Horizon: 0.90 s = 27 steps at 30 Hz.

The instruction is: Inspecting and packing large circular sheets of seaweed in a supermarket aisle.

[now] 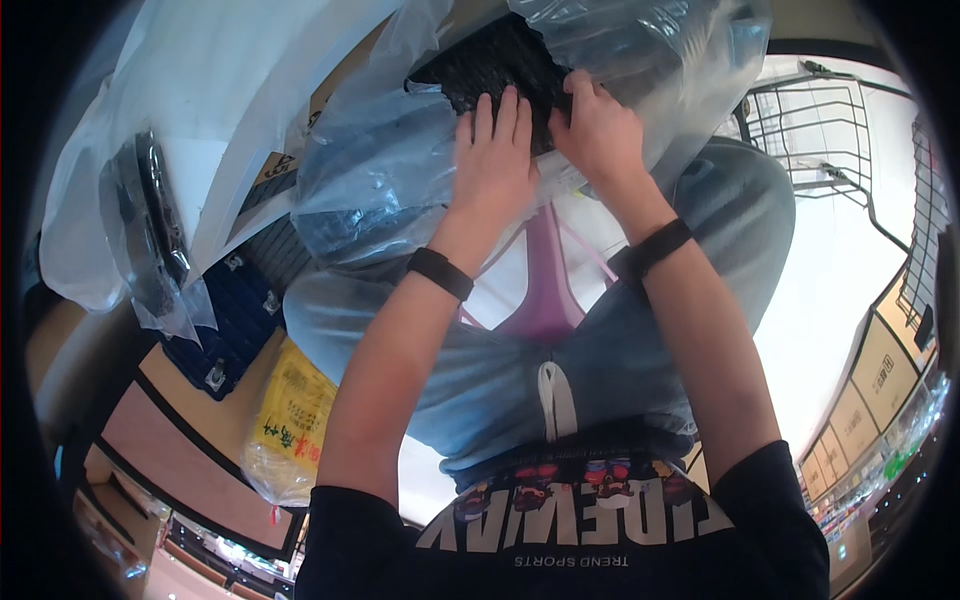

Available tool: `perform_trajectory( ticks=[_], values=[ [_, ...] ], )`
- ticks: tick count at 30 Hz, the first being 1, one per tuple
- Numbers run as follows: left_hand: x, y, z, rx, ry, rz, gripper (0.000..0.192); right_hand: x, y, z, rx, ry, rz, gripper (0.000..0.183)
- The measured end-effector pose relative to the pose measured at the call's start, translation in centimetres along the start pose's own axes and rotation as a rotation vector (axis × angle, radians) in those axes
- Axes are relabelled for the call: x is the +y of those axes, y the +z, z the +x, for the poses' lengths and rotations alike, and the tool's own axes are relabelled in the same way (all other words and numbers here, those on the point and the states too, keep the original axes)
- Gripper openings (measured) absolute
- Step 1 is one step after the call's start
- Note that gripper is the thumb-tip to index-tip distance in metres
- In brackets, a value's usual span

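Note:
A large clear plastic bag (360,172) lies across my knees. In its gap shows a shiny, crinkled black bundle (495,56), perhaps film-wrapped; what is inside it is hidden. My left hand (495,154) rests flat on the near part of the bundle, fingers slightly spread. At the bundle's right edge, the fingers and thumb of my right hand (600,131) are curled around black material; the clear bag lies close beside them. Both wrists wear black bands. Between my thighs shows the pink plastic seat (544,292) beneath me.
To the left are another clear bag with a black item (161,217), a dark blue case (225,322) with metal latches and a yellow wrapped package (292,412) bearing writing. A black wire rack (817,135) stands at right, near several cardboard boxes (885,379).

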<state>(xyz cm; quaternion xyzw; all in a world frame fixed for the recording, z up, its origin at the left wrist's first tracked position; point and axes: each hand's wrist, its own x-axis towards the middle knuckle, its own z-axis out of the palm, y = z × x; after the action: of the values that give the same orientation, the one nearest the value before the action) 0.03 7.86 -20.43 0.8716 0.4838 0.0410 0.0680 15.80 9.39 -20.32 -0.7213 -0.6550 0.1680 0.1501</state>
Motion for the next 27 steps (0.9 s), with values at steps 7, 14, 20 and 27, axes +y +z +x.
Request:
perform_trajectory(
  ticks=[7,14,20,27],
  values=[
    [0.1,-0.4,-0.1,-0.027,-0.018,-0.031,0.074,-1.2,0.1,0.3,-0.004,0.008,-0.081,0.034],
    [0.0,-0.6,-0.1,-0.039,-0.031,-0.058,0.075,-1.7,0.0,0.9,-0.123,0.085,-0.159,0.033],
    [0.1,-0.8,0.0,-0.030,-0.028,-0.078,0.076,-1.8,0.0,1.0,-0.037,-0.120,-0.115,0.027],
    [0.1,-0.5,-0.1,-0.011,-0.053,-0.079,0.077,-1.9,0.2,0.6,-0.067,-0.169,-0.186,0.020]
  ],
)
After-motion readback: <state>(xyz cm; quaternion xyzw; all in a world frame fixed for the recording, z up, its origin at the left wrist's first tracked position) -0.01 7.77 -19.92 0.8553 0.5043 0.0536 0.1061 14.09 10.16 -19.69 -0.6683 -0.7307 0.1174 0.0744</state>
